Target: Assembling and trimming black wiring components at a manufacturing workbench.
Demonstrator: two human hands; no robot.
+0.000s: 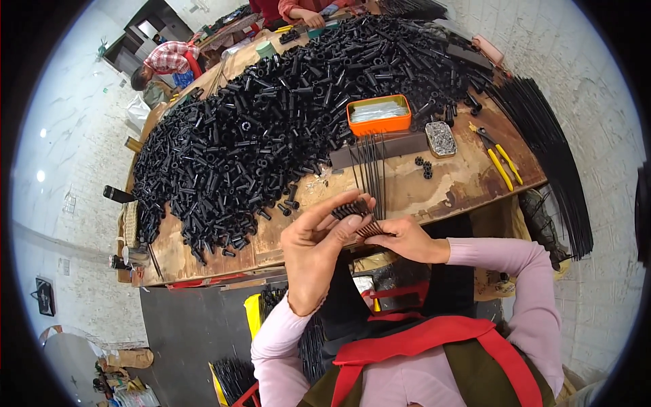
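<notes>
My left hand [315, 237] is closed, its thumb and fingers pinching a dark ribbed piece [369, 229] that looks like a row of thin, closely set rods or coils. From the other side, my right hand [407, 239] grips the same piece between thumb and fingers. Part of it is hidden by my fingers, so its exact kind cannot be made out. Just beyond my hands, several thin dark metal rods [369, 169] stretch across the table edge, their near ends partly behind my fingers.
A big heap of black plastic tubular parts [258, 129] covers the wooden table [447, 193]. Near me are an orange box [381, 125] of clear strips, a tin [441, 139] of small metal bits and yellow-handled pliers [500, 157]. Long black rods [553, 156] hang at right. Other people [169, 60] work beyond.
</notes>
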